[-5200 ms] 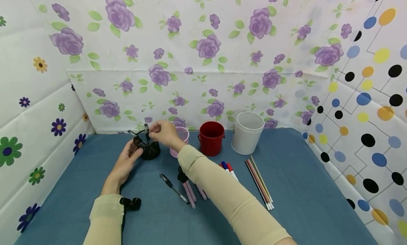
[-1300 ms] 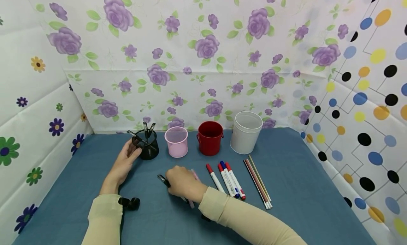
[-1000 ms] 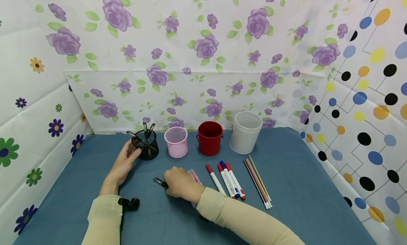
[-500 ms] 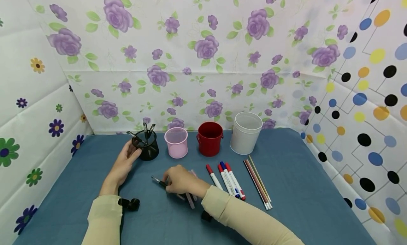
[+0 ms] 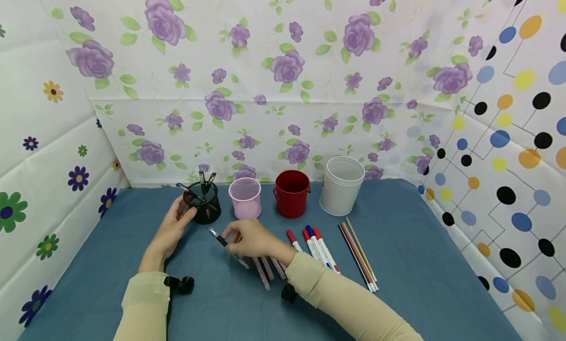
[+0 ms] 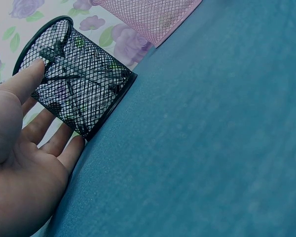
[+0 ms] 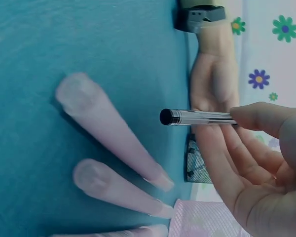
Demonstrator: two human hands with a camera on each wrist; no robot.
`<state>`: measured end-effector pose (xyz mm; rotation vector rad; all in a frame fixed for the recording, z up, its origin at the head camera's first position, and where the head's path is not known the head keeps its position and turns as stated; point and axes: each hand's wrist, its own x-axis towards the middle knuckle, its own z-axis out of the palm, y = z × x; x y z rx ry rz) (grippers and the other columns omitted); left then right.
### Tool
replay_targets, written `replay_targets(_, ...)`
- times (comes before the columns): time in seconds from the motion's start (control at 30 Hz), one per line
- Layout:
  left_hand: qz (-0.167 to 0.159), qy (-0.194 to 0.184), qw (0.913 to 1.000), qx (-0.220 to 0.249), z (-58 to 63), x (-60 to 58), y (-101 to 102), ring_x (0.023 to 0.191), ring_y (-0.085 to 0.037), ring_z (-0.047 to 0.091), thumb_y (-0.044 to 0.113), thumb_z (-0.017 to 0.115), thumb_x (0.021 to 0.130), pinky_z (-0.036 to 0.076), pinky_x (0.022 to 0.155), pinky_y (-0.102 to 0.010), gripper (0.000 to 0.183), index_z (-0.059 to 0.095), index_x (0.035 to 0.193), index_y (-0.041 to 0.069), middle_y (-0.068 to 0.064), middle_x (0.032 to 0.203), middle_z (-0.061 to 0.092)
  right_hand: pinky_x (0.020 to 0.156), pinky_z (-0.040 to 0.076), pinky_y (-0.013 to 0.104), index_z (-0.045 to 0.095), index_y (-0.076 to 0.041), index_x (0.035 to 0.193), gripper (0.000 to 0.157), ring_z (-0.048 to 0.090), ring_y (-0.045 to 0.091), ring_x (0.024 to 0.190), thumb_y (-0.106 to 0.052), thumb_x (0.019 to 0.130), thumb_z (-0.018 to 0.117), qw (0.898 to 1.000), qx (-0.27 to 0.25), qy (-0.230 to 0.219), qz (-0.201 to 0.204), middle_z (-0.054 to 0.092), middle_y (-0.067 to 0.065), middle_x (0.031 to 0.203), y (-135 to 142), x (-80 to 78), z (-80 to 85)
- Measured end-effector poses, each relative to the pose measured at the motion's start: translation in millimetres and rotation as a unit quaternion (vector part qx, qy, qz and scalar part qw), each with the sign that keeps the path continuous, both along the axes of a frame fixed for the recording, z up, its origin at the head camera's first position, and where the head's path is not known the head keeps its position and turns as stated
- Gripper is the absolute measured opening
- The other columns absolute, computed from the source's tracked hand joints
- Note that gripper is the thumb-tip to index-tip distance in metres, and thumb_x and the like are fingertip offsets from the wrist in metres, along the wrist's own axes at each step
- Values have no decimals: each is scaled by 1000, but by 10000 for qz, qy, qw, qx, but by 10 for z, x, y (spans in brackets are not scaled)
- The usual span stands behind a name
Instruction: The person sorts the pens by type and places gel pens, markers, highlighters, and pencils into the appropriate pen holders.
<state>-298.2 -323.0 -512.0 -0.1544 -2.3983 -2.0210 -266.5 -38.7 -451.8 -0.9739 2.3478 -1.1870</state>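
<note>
My left hand [image 5: 170, 228] holds the side of a black mesh pen cup [image 5: 208, 211], thumb and fingers around it; the left wrist view shows the mesh cup [image 6: 84, 79] upright on the cloth with pens inside. Just in front of it, my right hand [image 5: 252, 240] pinches a clear gel pen [image 5: 218, 237] with a black cap, tilted and lifted off the cloth. In the right wrist view the pen [image 7: 197, 117] sits between thumb and fingers. Several pale pink pens [image 5: 261, 273] lie beneath the right hand.
A pink mesh cup [image 5: 245, 203], a red bucket [image 5: 293, 196] and a white bin [image 5: 342, 188] stand along the back. Red and blue markers [image 5: 325, 250] and several pencils [image 5: 359, 257] lie to the right on the blue cloth [image 5: 424, 282].
Pens were being put into the black cup by the right hand earlier. Since then it has picked up the gel pen from the cloth and moved it up toward the cup. The left hand stays still.
</note>
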Motion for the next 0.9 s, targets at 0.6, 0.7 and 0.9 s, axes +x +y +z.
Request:
replay_targets(0.6,-26,-16,10000,86,7,9,0,163,-36,12,30,54,114,16,129,-60,76,9,173,16,-18,176,13,77,65,35,72,-9,126,24,75,16,80,-13,102,74,9917,-1138,-152,-583,75,4,103,88,-297,480)
replay_targets(0.7,-20,41,10000,34,6,12,1,163,-38,13,31,54,113,17,128,-61,76,10,173,15,-19,176,14,77,65,33,71,-9,126,26,74,16,84,-13,101,74,9892,-1273,-158,-706,75,4,104,71,-359,545)
replay_targets(0.9,-16,154,9999,-72,-9,-1,10,163,-38,15,34,56,113,18,128,-60,76,14,172,15,-20,175,17,79,65,34,70,-7,131,29,75,17,87,-11,103,72,9852,-1514,-50,-804,76,8,107,15,-479,664)
